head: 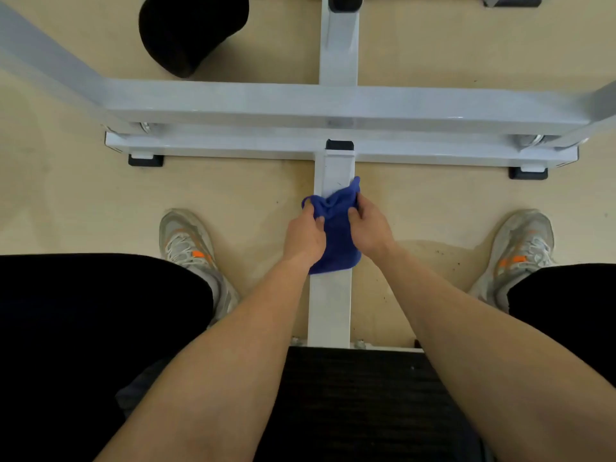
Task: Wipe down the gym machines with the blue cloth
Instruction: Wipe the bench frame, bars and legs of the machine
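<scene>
Head view, looking down. Cloth [338, 235], blue & bunched, lies on the white centre beam [330, 305], approx. midway between the seat [350, 395] (near) and the base bar [233, 145] (far). L hand [305, 236] grips the cloth's left edge, fingers curled round it, thumb on top. R hand [370, 228] grips the right edge, fingers curled over the fold. Hands sit just beside each other, cloth between. Upper bar [333, 101] crosses L to R beyond the hands, above the base bar. Black pad [190, 31] at far left. Shoes, grey w/ orange marks, on the floor [83, 195]: one left [186, 241], one right [523, 245], well apart, either side of the beam. Black rubber foot [145, 160] under the base bar's left end.
</scene>
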`<control>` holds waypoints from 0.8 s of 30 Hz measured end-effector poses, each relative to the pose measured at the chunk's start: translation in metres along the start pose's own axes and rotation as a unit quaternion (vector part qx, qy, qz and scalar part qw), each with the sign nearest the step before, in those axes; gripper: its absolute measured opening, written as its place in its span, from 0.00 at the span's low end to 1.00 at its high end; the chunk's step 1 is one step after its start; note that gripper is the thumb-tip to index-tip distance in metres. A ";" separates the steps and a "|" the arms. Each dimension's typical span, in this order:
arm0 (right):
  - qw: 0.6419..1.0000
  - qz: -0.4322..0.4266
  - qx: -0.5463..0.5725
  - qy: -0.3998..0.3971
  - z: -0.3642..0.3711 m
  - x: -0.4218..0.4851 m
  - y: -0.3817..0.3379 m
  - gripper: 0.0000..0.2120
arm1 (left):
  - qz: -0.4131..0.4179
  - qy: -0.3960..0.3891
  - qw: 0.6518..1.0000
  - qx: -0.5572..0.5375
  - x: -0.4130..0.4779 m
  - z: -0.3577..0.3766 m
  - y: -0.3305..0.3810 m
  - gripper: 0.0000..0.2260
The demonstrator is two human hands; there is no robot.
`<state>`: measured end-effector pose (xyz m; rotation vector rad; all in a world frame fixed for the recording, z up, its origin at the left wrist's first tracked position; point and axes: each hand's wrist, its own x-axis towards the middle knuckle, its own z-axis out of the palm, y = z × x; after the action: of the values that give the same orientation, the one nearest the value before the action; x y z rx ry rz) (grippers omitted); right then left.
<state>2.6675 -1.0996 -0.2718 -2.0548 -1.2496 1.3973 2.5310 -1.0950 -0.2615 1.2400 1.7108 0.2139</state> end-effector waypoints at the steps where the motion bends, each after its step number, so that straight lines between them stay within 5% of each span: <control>1: 1.000 -0.002 0.012 0.004 0.000 0.008 -0.002 0.16 | 0.000 0.004 1.000 -0.012 0.011 0.000 0.005 0.11; 6: 0.996 -0.011 0.080 0.039 -0.001 0.045 -0.010 0.19 | 0.015 -0.042 0.995 -0.094 0.041 -0.003 0.014 0.28; 13: 0.982 -0.023 0.181 0.036 0.003 0.035 -0.005 0.22 | -0.026 -0.081 0.947 -0.311 0.053 -0.019 0.012 0.28; 24: 0.985 0.017 0.170 0.019 0.003 0.003 0.011 0.18 | -0.026 -0.021 0.966 -0.256 0.063 -0.010 0.027 0.22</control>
<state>2.6707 -1.1042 -0.2825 -1.8656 -0.8909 1.4640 2.5396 -1.0278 -0.2775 0.8081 1.5187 0.5556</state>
